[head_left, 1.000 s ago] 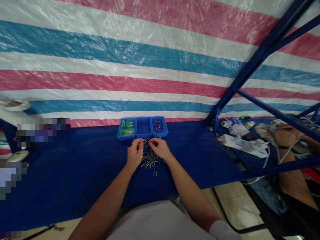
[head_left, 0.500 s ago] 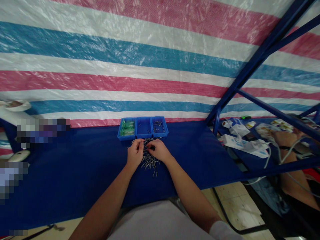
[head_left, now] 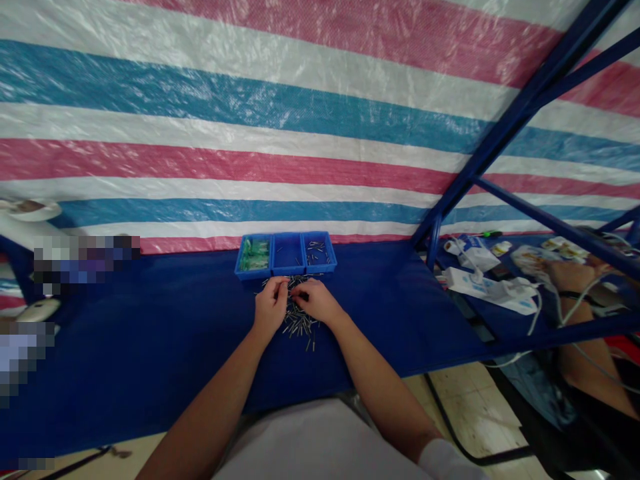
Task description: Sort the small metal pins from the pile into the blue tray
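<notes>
A loose pile of thin, short metal-and-black pins (head_left: 301, 324) lies on the blue tabletop, spreading between and below my hands. At its left edge my left hand (head_left: 271, 308) is closed, thumb against the bent fingers; whatever it grips is too small to make out. My right hand (head_left: 317, 301) reaches in over the pile's right side with its fingertips pinched together near a dark bit that I cannot identify. Just beyond both hands stand three joined blue bins: the left bin (head_left: 241, 268) holds green pieces, the middle bin (head_left: 286, 252) a few pins, the right bin (head_left: 330, 248) several pins.
Striped plastic sheeting (head_left: 280, 157) hangs behind the blue table (head_left: 190, 333). A blue metal frame (head_left: 480, 160) rises at the right. Beyond it are a white power strip (head_left: 493, 292) with cables and another person's arm (head_left: 575, 287). A white object (head_left: 35, 230) stands far left.
My right hand's fingertips have shifted very slightly to the left over the pile. My left hand and the bins stay where they were.
</notes>
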{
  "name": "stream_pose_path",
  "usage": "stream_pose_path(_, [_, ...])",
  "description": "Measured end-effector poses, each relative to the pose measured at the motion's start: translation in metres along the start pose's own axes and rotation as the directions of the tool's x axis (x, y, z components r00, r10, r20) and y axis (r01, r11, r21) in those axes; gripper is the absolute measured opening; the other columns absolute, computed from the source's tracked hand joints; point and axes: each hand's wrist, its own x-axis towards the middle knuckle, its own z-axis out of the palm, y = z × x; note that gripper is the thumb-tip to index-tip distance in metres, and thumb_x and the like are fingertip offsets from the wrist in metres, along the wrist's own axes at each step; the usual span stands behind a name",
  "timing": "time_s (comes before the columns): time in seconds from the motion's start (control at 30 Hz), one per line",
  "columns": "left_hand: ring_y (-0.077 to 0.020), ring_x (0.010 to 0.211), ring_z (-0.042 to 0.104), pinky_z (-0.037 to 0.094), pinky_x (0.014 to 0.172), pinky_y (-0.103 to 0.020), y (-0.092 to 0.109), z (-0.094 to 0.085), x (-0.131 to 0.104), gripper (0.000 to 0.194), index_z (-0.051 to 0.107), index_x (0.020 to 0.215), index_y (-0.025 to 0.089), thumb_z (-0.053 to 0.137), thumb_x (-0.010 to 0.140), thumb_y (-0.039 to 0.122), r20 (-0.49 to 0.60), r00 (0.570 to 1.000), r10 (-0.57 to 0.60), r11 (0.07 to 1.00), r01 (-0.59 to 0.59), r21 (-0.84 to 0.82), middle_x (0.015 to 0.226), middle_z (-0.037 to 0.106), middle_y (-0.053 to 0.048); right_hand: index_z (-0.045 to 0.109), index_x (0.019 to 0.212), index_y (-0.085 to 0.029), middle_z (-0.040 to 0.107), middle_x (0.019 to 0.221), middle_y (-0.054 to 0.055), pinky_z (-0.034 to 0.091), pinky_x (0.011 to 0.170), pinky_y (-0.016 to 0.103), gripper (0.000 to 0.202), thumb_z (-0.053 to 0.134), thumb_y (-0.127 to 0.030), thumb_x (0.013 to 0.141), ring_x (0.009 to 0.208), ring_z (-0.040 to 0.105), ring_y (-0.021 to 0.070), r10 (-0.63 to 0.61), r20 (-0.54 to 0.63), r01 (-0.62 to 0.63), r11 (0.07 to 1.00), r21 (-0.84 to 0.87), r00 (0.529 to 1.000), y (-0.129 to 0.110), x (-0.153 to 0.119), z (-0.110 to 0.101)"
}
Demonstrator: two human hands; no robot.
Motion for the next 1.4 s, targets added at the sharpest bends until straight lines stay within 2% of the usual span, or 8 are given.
stream_pose_path(0.2, [-0.0121,0.059,0.057,0.043,0.059,-0.023,0.001,-0.001,0.000,0.022,0.062,0.095,0.020,0.046,0.089,0.032,0.007,1.000,-0.007,1.000,0.007,0.014,0.068,0.063,0.001,0.068,0.086,-0.021,0.072,0.084,0.002,0.042,0.080,0.030,0.027,0.058,-0.001,0.070,0.078,0.061,0.0170,-0.019,0.005,0.019,1.000,0.004,1.000,-0.001,-0.001,-0.001])
stream_pose_path(0.33, [-0.0121,0.059,0.057,0.043,0.060,-0.023,0.001,-0.001,0.000,0.022,0.062,0.096,0.019,0.046,0.089,0.033,0.011,1.000,-0.009,1.000,0.008,0.023,0.068,0.062,0.001,0.067,0.083,-0.020,0.071,0.084,0.002,0.042,0.082,0.032,0.025,0.056,-0.001,0.072,0.080,0.060,0.0177,-0.003,-0.006,0.003,1.000,0.008,1.000,-0.003,0.000,-0.001])
stream_pose_path(0.47, [-0.0108,0.055,0.054,0.043,0.058,-0.023,0.001,0.000,0.000,0.020,0.061,0.096,0.019,0.049,0.088,0.032,0.028,1.000,-0.006,1.000,0.006,0.000,0.066,0.061,0.002,0.066,0.082,-0.021,0.070,0.085,0.003,0.042,0.086,0.033,0.022,0.052,-0.004,0.078,0.083,0.060,0.0171,0.000,-0.089,0.010,0.994,0.110,0.996,-0.010,0.002,-0.005])
stream_pose_path(0.6, [-0.0115,0.062,0.058,0.046,0.060,-0.023,0.000,0.002,0.000,0.020,0.059,0.098,0.019,0.053,0.085,0.031,0.030,0.999,0.016,0.998,-0.014,-0.062,0.076,0.064,0.000,0.064,0.081,-0.020,0.067,0.084,0.004,0.046,0.079,0.030,0.017,0.050,-0.011,0.082,0.083,0.061,0.0167,0.061,-0.190,-0.015,0.972,0.233,0.980,-0.013,0.002,-0.007])
stream_pose_path(0.7, [-0.0121,0.067,0.058,0.047,0.064,-0.025,0.001,0.002,0.001,0.019,0.060,0.097,0.018,0.055,0.083,0.029,0.003,0.998,0.055,0.998,-0.055,-0.043,0.081,0.064,-0.002,0.064,0.079,-0.020,0.067,0.084,0.003,0.047,0.077,0.029,0.014,0.052,-0.014,0.082,0.081,0.062,0.0158,0.089,-0.236,-0.010,0.949,0.316,0.968,-0.010,0.002,-0.004])
stream_pose_path(0.83, [-0.0106,0.065,0.056,0.047,0.061,-0.024,0.001,0.002,0.002,0.017,0.059,0.095,0.018,0.056,0.081,0.026,-0.023,0.996,0.090,0.995,-0.091,-0.029,0.087,0.063,-0.003,0.063,0.076,-0.020,0.068,0.083,0.004,0.049,0.078,0.030,0.010,0.055,-0.017,0.082,0.081,0.064,0.0167,0.110,-0.253,0.000,0.917,0.399,0.961,-0.006,0.001,0.000])
stream_pose_path(1.13, [-0.0104,0.062,0.059,0.048,0.058,-0.023,0.002,0.004,0.002,0.019,0.058,0.098,0.019,0.057,0.082,0.030,0.040,0.998,0.052,0.993,-0.048,-0.106,0.081,0.065,-0.001,0.061,0.073,-0.021,0.069,0.084,0.005,0.052,0.077,0.032,0.010,0.062,-0.029,0.079,0.083,0.066,0.0185,0.255,-0.287,-0.027,0.789,0.614,0.923,-0.006,0.004,0.003])
stream_pose_path(1.4, [-0.0091,0.059,0.057,0.047,0.056,-0.022,0.001,0.005,0.002,0.019,0.058,0.097,0.019,0.059,0.080,0.028,0.037,0.997,0.060,0.990,-0.055,-0.133,0.081,0.066,-0.001,0.061,0.073,-0.021,0.070,0.084,0.005,0.053,0.076,0.033,0.011,0.067,-0.030,0.074,0.082,0.067,0.0189,0.323,-0.275,-0.040,0.711,0.702,0.906,-0.005,0.005,0.005])
